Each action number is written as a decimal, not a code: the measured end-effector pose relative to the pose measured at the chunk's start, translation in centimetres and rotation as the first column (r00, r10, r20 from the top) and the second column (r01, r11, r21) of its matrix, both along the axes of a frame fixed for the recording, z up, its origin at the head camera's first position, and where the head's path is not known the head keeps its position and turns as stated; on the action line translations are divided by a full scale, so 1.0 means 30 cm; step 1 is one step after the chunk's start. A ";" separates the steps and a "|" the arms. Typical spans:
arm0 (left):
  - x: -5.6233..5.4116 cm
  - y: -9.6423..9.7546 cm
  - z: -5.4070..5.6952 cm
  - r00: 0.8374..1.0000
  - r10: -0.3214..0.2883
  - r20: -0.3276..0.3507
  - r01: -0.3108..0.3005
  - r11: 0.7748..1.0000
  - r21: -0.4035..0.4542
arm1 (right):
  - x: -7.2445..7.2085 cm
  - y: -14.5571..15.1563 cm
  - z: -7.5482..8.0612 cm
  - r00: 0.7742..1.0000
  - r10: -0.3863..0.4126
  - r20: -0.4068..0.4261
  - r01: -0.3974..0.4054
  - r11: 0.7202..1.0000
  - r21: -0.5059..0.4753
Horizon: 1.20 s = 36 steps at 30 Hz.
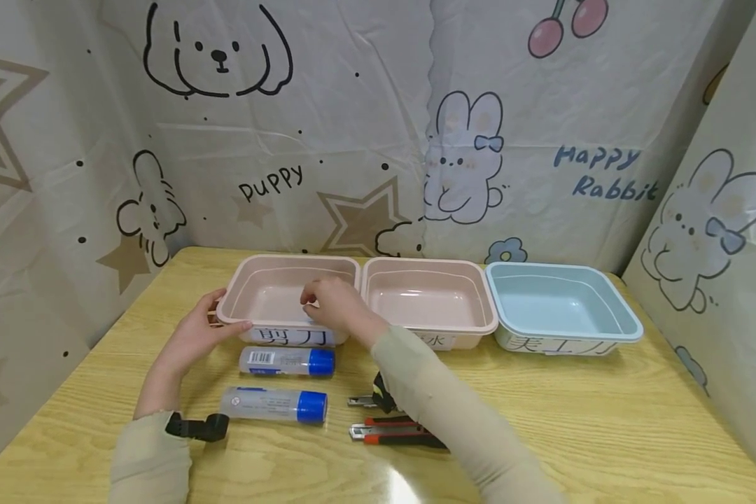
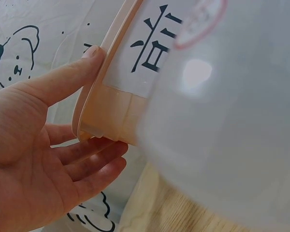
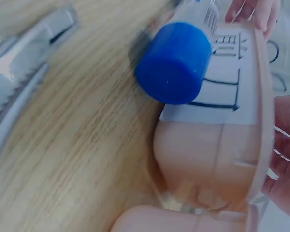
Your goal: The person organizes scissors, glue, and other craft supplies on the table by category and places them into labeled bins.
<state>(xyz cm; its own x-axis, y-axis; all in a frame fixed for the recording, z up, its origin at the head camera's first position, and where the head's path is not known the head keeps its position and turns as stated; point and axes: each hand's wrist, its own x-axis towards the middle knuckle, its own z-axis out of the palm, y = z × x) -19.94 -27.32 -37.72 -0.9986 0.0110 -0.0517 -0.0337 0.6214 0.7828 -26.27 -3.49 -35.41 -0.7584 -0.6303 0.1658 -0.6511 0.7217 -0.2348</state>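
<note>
My left hand grips the near left corner of the left pink plastic bin. In the left wrist view the thumb lies against the bin's rim, with the fingers round its outer side. My right hand is over the right part of this same bin, fingers loosely curled, nothing visible in them. In the right wrist view part of that hand shows beyond the rim. A white label with Chinese characters is on the bin's front. Just before it lies a clear glue bottle with a blue cap.
A second glue bottle lies nearer. Utility knives lie beneath the right forearm, partly hidden. Another pink bin and a light blue bin stand in a row to the right. A printed curtain hangs behind the table.
</note>
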 end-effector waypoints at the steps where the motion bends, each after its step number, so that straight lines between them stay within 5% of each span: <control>1: 0.000 -0.001 0.001 1.000 0.000 -0.002 0.000 1.000 0.000 | 0.010 0.003 0.006 1.000 0.019 -0.012 -0.019 1.000 -0.005; 14: -0.004 -0.002 -0.009 1.000 -0.018 -0.022 0.019 1.000 0.020 | 0.185 0.022 -0.002 0.949 0.260 -0.177 -0.262 0.965 0.011; 22: -0.003 -0.002 -0.002 1.000 -0.019 -0.018 0.020 1.000 0.008 | 0.266 0.009 -0.044 0.939 0.343 -0.031 -0.336 0.932 0.134; 30: -0.001 -0.002 -0.002 1.000 -0.016 -0.009 0.016 1.000 0.003 | 0.310 -0.024 -0.096 0.942 0.322 0.099 -0.336 0.914 0.226; 36: -0.004 -0.001 -0.001 1.000 -0.020 -0.021 0.020 1.000 -0.002 | 0.313 -0.041 -0.121 0.956 0.281 0.083 -0.293 0.925 0.241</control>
<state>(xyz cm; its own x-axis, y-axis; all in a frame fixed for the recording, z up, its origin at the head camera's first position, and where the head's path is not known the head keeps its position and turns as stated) -20.05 -27.35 -37.76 -0.9991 0.0305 -0.0310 -0.0052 0.6235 0.7818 -16.87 -4.73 -39.03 -0.5420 -0.8386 -0.0542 -0.8319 0.5445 -0.1070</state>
